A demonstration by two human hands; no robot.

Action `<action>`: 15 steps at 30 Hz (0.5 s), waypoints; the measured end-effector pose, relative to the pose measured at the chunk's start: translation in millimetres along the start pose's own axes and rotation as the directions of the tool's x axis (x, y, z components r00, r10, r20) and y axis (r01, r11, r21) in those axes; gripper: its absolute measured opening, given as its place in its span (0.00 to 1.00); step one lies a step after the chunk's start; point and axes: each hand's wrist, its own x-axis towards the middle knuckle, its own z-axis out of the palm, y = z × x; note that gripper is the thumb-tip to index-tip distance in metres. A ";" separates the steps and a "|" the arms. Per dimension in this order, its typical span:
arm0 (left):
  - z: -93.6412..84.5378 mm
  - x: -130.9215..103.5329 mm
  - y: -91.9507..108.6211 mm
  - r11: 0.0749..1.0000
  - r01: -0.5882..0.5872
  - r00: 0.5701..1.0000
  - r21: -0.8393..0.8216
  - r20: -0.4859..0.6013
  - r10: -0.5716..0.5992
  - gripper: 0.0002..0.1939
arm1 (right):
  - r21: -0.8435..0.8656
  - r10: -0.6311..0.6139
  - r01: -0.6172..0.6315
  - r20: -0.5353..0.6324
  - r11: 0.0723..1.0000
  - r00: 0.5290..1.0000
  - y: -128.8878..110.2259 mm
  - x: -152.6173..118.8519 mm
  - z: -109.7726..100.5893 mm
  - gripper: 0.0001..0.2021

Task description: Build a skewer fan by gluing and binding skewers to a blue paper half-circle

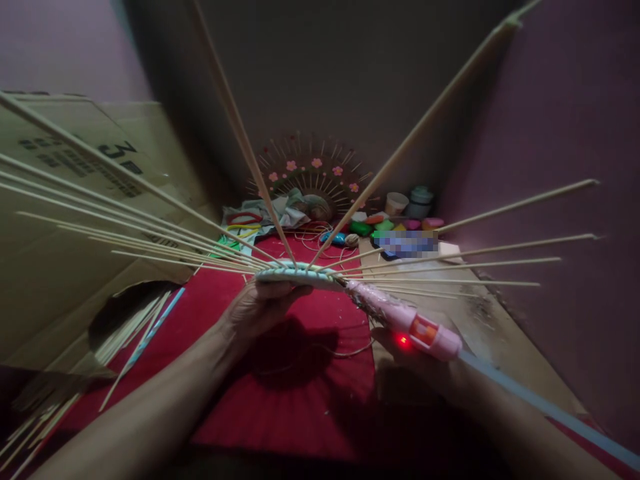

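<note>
My left hand (250,308) grips a pale round disc (300,275) from below, its thumb and fingers under the rim. Long thin wooden sticks (425,128) fan out from the disc's edge to both sides and upward. My right hand (420,360) is wrapped round a pink hot glue gun (390,310), whose red light glows. The gun's nozzle meets or nearly meets the disc's right edge; actual contact I cannot tell. A long translucent glue stick (545,400) runs out of the gun's back end.
Printed cardboard (60,220) stands at left, with loose sticks (135,327) in its hole. Red cloth (310,400) lies below, beside a brown board (465,320). Behind are a half-round stick piece with pink flowers (316,163), colourful packets (360,228), a cup (397,203) and string (320,233).
</note>
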 end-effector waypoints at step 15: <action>1.7 1.5 1.9 0.999 -0.023 0.999 -0.028 -0.026 0.022 0.11 | -0.016 0.015 -0.016 -0.032 1.000 0.999 -15.6 2.1 -9.5 0.34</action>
